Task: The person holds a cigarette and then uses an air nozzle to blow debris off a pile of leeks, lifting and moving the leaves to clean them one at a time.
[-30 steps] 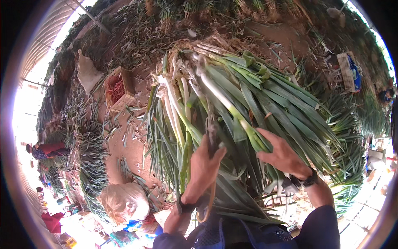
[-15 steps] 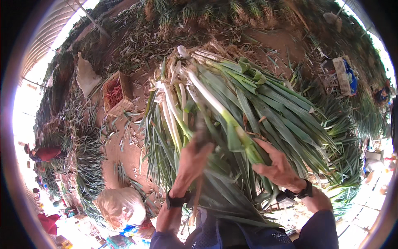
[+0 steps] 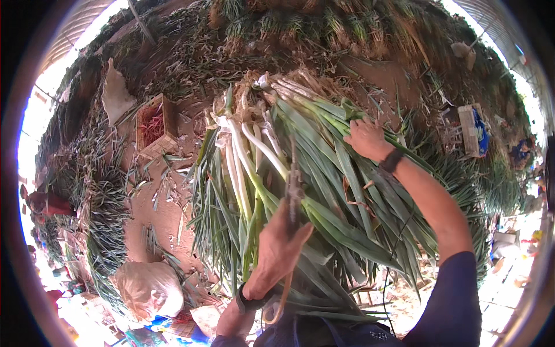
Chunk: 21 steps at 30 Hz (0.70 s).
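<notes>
leeks (image 3: 300, 191) lie bundled on the dirt, right of the wooden crate (image 3: 155, 128). left hand (image 3: 280, 248) is closed around a strap (image 3: 293, 191); right hand (image 3: 365, 139) presses curled onto the leaves. best keep tension steady, bundle pinned.

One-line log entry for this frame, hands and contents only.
left hand: grips thin tool over leek bundle | right hand: on leaves, far side | wooden crate: on ground, left
</notes>
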Available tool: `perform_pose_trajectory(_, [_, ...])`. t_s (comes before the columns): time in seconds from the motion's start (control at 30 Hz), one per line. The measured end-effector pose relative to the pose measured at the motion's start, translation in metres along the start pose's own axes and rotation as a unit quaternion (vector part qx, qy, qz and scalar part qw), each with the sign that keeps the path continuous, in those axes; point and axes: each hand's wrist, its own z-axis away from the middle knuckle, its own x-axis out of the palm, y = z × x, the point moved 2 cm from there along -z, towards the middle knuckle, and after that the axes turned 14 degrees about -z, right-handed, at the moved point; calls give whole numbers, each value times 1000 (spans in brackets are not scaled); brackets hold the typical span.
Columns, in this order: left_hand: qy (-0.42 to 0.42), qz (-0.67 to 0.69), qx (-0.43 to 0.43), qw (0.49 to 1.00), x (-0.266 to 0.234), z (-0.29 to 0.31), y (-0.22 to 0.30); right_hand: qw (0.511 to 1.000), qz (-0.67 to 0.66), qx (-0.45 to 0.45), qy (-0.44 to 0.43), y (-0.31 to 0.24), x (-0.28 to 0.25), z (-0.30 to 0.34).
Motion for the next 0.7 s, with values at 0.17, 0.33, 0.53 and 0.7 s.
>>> perform_pose_trajectory(0.17, [7, 2, 26, 1000, 10, -6, -5, 998, 23, 42, -29, -10, 22, -35])
perform_pose_trajectory(0.33, [-3, 16, -17, 1000, 12, -14, -8, 996, -72, -9, -60, -35, -11, -17])
perform_pose_trajectory(0.53, [-20, 29, -37, 999, 27, -13, -8, 986, -146, -79, -34, -58, -26, 65])
perform_pose_trajectory(0.7, [-38, 25, -31, 998, 38, -22, -2, 959, -37, -256, 111, -61, 6, 135])
